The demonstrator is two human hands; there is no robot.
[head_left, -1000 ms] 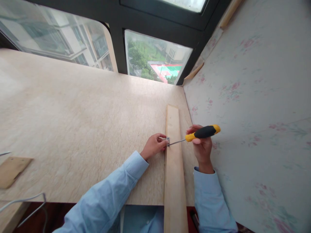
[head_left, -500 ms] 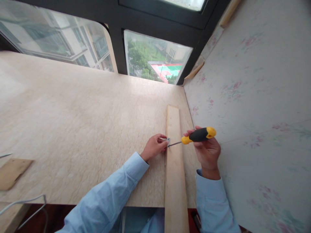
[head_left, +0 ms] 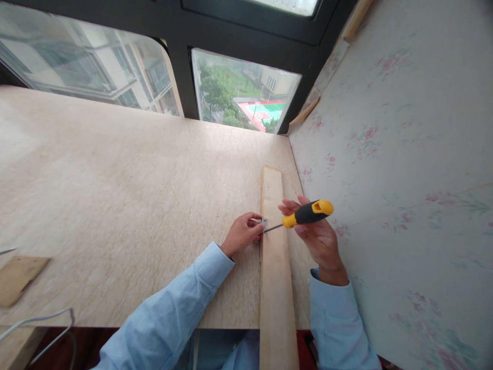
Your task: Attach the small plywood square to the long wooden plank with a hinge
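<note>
A long pale wooden plank (head_left: 274, 277) lies on the beige marble-look tabletop (head_left: 127, 205), running away from me near the right wall. My left hand (head_left: 242, 234) pinches a small metal bracket (head_left: 265, 222) against the plank's left edge. My right hand (head_left: 318, 234) holds a yellow-and-black screwdriver (head_left: 306, 213) with the fingers loosened around the handle. Its metal tip points left at the bracket.
A floral-papered wall (head_left: 404, 180) stands close on the right. Dark-framed windows (head_left: 239, 87) close the far side. A thin wooden piece (head_left: 19, 277) and a white cable (head_left: 42, 321) lie at the near left edge.
My right hand has turned around the screwdriver handle, its fingers loosening and re-gripping. The handle has shifted slightly left. My left hand stays on the bracket.
</note>
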